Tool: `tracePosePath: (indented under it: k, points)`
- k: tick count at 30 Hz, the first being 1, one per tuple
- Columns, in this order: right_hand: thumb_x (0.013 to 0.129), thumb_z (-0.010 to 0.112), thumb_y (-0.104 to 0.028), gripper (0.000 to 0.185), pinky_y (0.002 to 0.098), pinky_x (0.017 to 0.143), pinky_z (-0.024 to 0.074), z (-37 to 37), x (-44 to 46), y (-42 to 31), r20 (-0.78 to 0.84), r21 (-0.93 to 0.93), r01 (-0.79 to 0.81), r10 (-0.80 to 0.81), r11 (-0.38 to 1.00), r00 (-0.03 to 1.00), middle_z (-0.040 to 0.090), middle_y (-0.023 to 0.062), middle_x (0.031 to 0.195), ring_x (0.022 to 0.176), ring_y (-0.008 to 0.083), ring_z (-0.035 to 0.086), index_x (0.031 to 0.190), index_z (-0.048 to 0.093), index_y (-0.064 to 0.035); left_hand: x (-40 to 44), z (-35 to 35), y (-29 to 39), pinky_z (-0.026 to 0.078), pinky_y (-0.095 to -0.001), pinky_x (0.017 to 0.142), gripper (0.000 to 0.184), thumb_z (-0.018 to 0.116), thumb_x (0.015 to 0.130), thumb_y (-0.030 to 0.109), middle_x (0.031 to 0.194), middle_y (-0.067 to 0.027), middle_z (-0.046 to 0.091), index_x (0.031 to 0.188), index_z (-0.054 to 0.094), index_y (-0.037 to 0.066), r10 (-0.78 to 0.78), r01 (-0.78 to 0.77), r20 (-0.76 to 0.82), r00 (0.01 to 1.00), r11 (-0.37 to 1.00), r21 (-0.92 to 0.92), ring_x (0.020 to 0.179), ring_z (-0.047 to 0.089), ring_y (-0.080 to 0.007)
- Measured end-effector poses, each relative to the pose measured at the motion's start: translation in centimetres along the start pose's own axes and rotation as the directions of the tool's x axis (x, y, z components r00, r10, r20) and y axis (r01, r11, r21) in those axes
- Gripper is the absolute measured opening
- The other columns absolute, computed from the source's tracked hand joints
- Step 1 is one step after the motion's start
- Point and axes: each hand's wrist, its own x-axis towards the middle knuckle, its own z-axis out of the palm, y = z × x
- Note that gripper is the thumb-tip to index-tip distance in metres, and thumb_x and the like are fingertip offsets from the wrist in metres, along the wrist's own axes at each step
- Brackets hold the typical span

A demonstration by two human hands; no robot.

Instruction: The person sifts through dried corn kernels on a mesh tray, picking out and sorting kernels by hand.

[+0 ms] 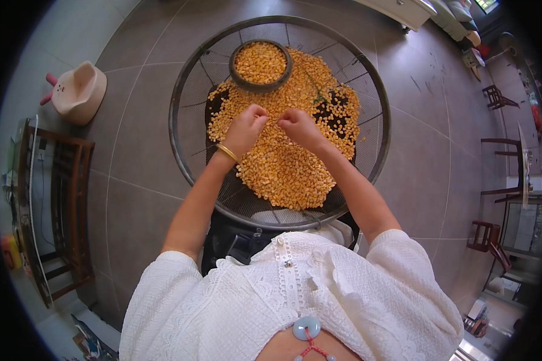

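A wide round mesh tray (176, 120) with a dark rim holds a spread of yellow corn kernels (286, 174). Near its far edge, a dark round bowl (261, 88) sits among the kernels, full of more corn. My left hand (247, 127), with a gold bangle at the wrist, is closed over the middle of the pile, fingers pressed together. Close by on its right, my right hand (301, 127) is closed too. Whatever the fingertips hold is too small to make out. A thin green sprig (319, 95) lies on the kernels beyond my right hand.
Grey floor tiles surround the tray. At the left stand a cream child's seat (81, 93) with pink parts and a dark wooden chair (72, 204). A white cabinet (403, 11) is at the back, and wooden chairs (506, 165) stand at the right.
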Motion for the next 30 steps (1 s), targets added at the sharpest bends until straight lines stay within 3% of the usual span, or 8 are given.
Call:
tracePosePath:
  k: [2,7,12,18,21,24,26,30]
  points:
    - [0.088,0.055,-0.018,0.017,0.0274,0.045,0.0385,-2.3,-0.5,-0.8,0.188,0.533,-0.183,0.095,0.826,0.978,0.055,0.0042,0.062,0.05,0.0102,0.05,0.083,0.058,-0.0023,-0.7,0.7,0.0,0.048,-0.0391,0.054,0.022,0.052,0.089,0.018,0.07,-0.0128,0.063,0.101,0.05,0.0,0.103,-0.149,0.11,0.989,0.776,0.613,0.06,0.062,-0.0263]
    - [0.088,0.058,-0.02,0.018,0.0256,0.046,0.0379,-3.0,-0.4,-0.1,0.286,0.688,-0.243,0.053,0.684,0.957,0.054,0.0017,0.063,0.053,0.0075,0.049,0.087,0.059,-0.0029,-1.2,2.2,-0.6,0.047,-0.0447,0.056,0.017,0.049,0.089,0.015,0.068,-0.0165,0.062,0.102,0.046,0.004,-0.102,-0.185,0.26,0.96,0.467,0.864,0.065,0.063,-0.0334]
    - [0.085,0.059,-0.021,0.02,0.0395,0.07,0.0486,0.1,-0.9,0.0,0.089,-0.274,0.095,-0.074,0.957,0.993,0.065,0.0157,0.086,0.08,0.0271,0.064,0.093,0.058,-0.0033,-1.1,1.8,0.5,0.05,-0.0448,0.06,0.021,0.051,0.086,0.011,0.073,-0.0176,0.064,0.103,0.045,0.002,-0.182,-0.122,0.235,0.955,0.48,0.869,0.07,0.064,-0.034]
    - [0.084,0.056,-0.016,0.016,0.04,0.062,0.0468,1.5,-1.5,-0.1,0.087,-0.363,0.17,-0.148,0.916,0.985,0.063,0.0169,0.077,0.073,0.0297,0.062,0.092,0.056,-0.0026,-1.1,1.3,0.2,0.049,-0.0464,0.061,0.019,0.053,0.088,0.017,0.075,-0.0203,0.063,0.098,0.048,0.002,-0.066,-0.107,0.177,0.982,0.577,0.809,0.071,0.063,-0.0368]
    - [0.084,0.056,-0.015,0.013,0.0341,0.045,0.0396,-1.2,-0.9,-0.4,0.119,0.331,0.049,-0.093,0.942,0.988,0.058,0.0103,0.065,0.055,0.0212,0.054,0.089,0.055,-0.0025,-0.3,1.0,-0.5,0.048,-0.04,0.055,0.016,0.052,0.09,0.018,0.071,-0.0158,0.062,0.092,0.05,0.002,0.08,-0.092,0.047,0.996,0.769,0.632,0.059,0.061,-0.0286]
    - [0.084,0.055,-0.014,0.01,0.024,0.036,0.0245,-3.6,-0.8,-0.9,0.277,0.867,-0.215,-0.076,0.449,0.958,0.049,0.0034,0.061,0.043,0.0095,0.035,0.085,0.054,-0.0047,0.7,0.1,0.3,0.042,-0.0279,0.043,0.019,0.049,0.093,0.022,0.064,-0.0064,0.057,0.089,0.051,0.004,-0.212,0.215,0.049,0.976,0.973,-0.088,0.048,0.052,-0.0148]
    - [0.087,0.05,-0.02,0.015,0.0248,0.037,0.0257,-3.7,-0.6,-0.2,0.267,0.964,-0.263,-0.134,0.05,0.954,0.049,0.0056,0.061,0.044,0.011,0.036,0.086,0.054,-0.005,0.0,-0.3,1.7,0.026,-0.0189,0.036,0.019,0.046,0.095,0.023,0.063,0.0005,0.049,0.091,0.051,0.004,-0.381,0.465,0.276,0.882,0.623,-0.629,0.043,0.036,-0.0053]
    - [0.09,0.046,-0.02,0.017,0.0236,0.038,0.0254,-3.2,-1.1,-2.0,0.121,0.992,-0.115,-0.125,0.06,0.985,0.05,0.004,0.062,0.043,0.0094,0.034,0.08,0.052,-0.0067,-0.6,2.1,0.6,0.027,-0.0185,0.035,0.024,0.044,0.095,0.03,0.066,-0.0005,0.05,0.09,0.05,0.008,-0.502,0.679,0.531,0.682,0.166,-0.715,0.047,0.043,-0.0074]
